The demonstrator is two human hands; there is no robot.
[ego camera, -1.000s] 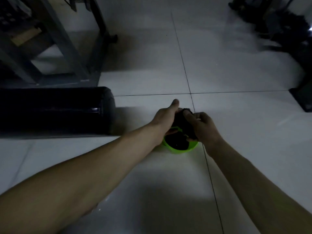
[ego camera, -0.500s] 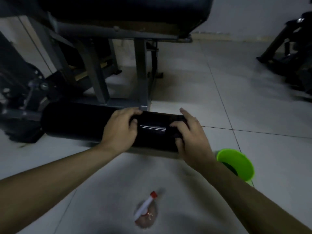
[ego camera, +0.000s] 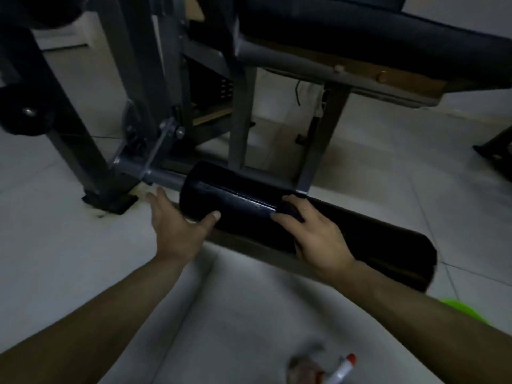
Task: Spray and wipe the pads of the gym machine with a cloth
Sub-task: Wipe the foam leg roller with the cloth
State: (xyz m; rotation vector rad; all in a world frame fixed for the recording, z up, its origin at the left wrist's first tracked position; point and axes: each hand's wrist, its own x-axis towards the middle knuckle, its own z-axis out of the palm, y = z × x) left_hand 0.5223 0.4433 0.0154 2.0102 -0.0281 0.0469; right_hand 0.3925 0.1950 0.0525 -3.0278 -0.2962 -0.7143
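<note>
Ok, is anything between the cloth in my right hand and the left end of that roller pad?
Nothing visible on the pad itself: the roller pad is bare from the cloth under your right hand to its end. Only your left hand is there, thumb resting on that end's rim.

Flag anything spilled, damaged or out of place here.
Nothing plainly stands out. The spray bottle and green bowl sit on the floor, no spill visible; the roller pad looks intact beneath the cloth.
</note>
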